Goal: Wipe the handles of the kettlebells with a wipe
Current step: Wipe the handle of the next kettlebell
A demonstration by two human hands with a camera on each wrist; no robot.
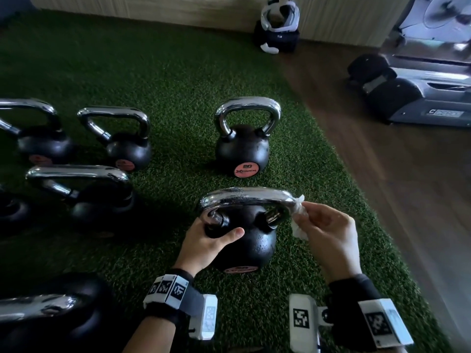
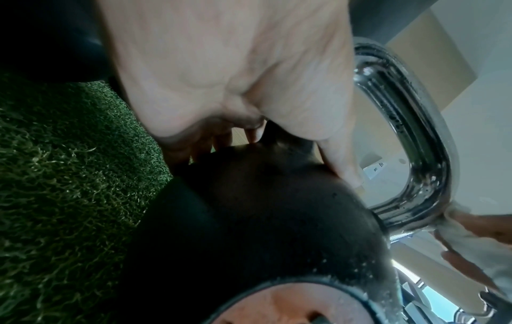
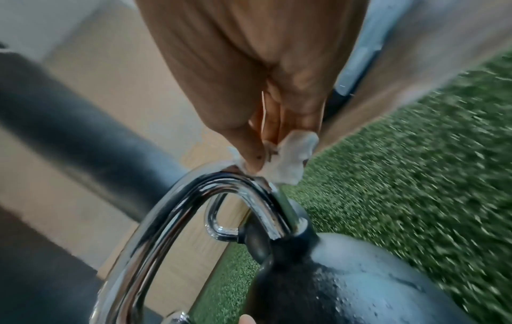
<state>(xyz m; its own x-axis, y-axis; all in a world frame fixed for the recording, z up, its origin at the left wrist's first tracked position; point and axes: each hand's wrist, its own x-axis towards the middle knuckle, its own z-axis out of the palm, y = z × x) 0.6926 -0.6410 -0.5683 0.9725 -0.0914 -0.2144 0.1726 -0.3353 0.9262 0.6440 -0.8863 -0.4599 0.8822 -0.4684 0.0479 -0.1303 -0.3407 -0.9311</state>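
At the bottom of the head view, two wrists wear black bands with white marker blocks. Just above them, near the lower centre of the frame, a black kettlebell stands on green artificial turf. The left hand steadies it, fingers and thumb curled round the ball's upper left shoulder, beside the root of the chrome handle. The right hand pinches a crumpled white wipe between thumb and fingers and presses it to the handle's right-hand bend; the right wrist view shows the wipe touching the chrome just where it curves down. The step in hand looks like wiping this handle, working at its right corner. The next move likely calls for sliding the wipe along the top bar or down the right leg while the left hand keeps the ball from rocking. Further up, at mid-frame, a second kettlebell marked 20 stands upright and untouched. More kettlebells sit to the left and in the lower left corner. Beyond the turf, at the right, lies wood flooring with a grey exercise machine, and at the top centre a white and black headset rests by the wall.
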